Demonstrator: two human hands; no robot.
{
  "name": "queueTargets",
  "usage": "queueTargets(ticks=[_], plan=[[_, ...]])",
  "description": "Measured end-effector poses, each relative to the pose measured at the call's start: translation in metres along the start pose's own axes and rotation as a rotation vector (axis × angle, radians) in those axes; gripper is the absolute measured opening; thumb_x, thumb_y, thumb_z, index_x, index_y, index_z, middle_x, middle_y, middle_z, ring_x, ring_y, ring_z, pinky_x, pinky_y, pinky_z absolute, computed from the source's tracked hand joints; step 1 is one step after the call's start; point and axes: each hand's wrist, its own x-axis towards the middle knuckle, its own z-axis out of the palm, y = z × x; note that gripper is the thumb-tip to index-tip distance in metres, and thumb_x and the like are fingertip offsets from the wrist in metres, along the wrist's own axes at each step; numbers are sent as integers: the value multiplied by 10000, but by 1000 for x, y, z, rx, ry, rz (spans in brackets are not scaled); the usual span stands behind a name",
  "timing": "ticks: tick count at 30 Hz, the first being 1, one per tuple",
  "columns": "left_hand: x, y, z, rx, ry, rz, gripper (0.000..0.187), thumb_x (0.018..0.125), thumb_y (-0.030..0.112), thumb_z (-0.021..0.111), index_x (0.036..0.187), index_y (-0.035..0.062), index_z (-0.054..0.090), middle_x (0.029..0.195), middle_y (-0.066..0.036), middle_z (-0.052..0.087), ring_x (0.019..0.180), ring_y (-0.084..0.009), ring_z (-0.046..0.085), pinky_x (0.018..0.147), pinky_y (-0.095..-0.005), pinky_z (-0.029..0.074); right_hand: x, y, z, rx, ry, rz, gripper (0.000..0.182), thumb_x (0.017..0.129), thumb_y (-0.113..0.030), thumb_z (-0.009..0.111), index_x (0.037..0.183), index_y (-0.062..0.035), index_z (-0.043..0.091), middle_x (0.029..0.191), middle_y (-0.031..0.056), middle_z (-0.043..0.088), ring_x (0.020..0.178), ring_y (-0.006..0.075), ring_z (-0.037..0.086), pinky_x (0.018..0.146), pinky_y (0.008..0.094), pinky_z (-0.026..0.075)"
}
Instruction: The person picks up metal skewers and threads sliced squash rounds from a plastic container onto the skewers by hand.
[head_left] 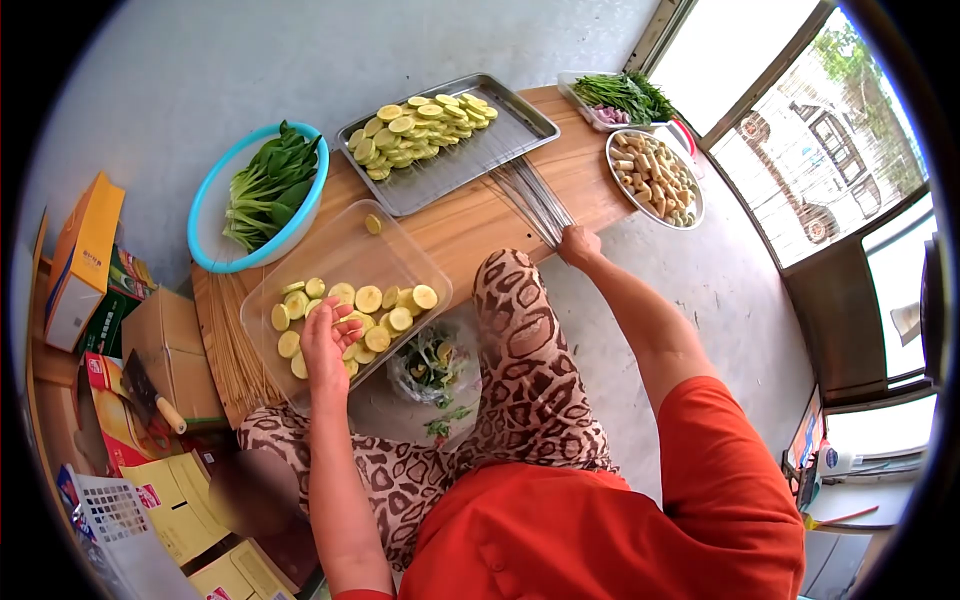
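— Yellow-green round squash slices (368,298) lie in the clear plastic tray (330,250) on the low wooden table (470,225). See the left hand (328,338)?

— Yes, it dips into the tray, fingers curled on a slice.

— And the right hand (578,243)?

— It pinches the thin bamboo skewers (530,195) at the table's edge.

— What's behind?

— A shiny metal tray (500,140) with more slices, a blue bowl (205,225) of green leaves, and a round plate of little sausages (655,175).
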Motion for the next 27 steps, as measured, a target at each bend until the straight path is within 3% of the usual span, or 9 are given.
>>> queueTargets(ticks=[8, 11, 13, 14, 17, 21, 22, 24, 27], plan=[[0, -1, 2, 57, -38, 36, 273, 962, 254, 466, 1104, 45, 571, 930, -71, 609, 722, -126, 601, 633, -238, 496, -6, 2, -4, 30, -24, -19, 231, 730, -179, 588, 888, -48, 693, 955, 188, 663, 937, 333, 639, 787, 406, 511], [0, -1, 1, 54, -47, 47, 269, 963, 249, 468, 1105, 45, 571, 928, -70, 608, 722, -124, 599, 631, -235, 494, -8, 7, -7, 58, 22, -92, 220, 713, -192, 594, 844, -44, 691, 895, 180, 673, 854, 321, 660, 748, 393, 522], [-1, -1, 1, 44, -55, 54, 272, 963, 250, 468, 1107, 45, 571, 927, -69, 607, 720, -124, 598, 630, -235, 493, -13, 11, -20, 294, -219, -91, 186, 728, -205, 605, 764, -30, 658, 758, 143, 666, 662, 276, 651, 629, 369, 523], [-2, 0, 1, 41, -53, 56, 272, 963, 250, 468, 1107, 45, 571, 927, -69, 607, 720, -124, 598, 630, -235, 493, -19, 14, -26, 290, -217, -93, 186, 728, -205, 605, 764, -30, 658, 758, 143, 666, 662, 276, 651, 629, 369, 523], [-4, 2, -1, 63, -57, 47, 298, 976, 265, 442, 1135, 41, 558, 952, -74, 622, 744, -130, 617, 651, -254, 515, -45, 15, -44, 1236, -612, -62, 200, 810, -164, 582, 643, -61, 543, 586, 50, 534, 470, 156, 489, 441, 291, 397], [-8, 6, 2, 39, -64, 47, 290, 976, 259, 439, 1127, 43, 559, 944, -72, 623, 741, -130, 618, 647, -256, 515, -97, -12, -92, 1681, -847, -38, 110, 825, -95, 555, 725, -51, 546, 620, 48, 528, 459, 121, 418, 412, 256, 328], [-9, 7, 3, 29, -69, 39, 286, 976, 256, 439, 1124, 43, 560, 941, -71, 623, 741, -129, 618, 645, -256, 516, -109, -22, -101, 1680, -846, -45, 110, 825, -95, 555, 725, -51, 546, 620, 48, 528, 459, 121, 418, 412, 256, 328], [-10, 9, 6, 3, -62, 33, 287, 961, 264, 465, 1121, 45, 560, 949, -80, 612, 721, -126, 605, 623, -241, 490, -132, -42, -116, 1574, -993, -320, 72, 827, -85, 546, 775, -36, 542, 631, 45, 537, 480, 116, 442, 455, 238, 361], [-11, 13, 7, -80, -68, 13, 337, 955, 316, 473, 1152, 53, 545, 977, -89, 618, 678, -117, 585, 598, -239, 476, -191, -91, -141, 1200, -898, -497, 82, 828, -73, 513, 751, -53, 534, 606, 19, 522, 466, 78, 430, 404, 200, 309]])
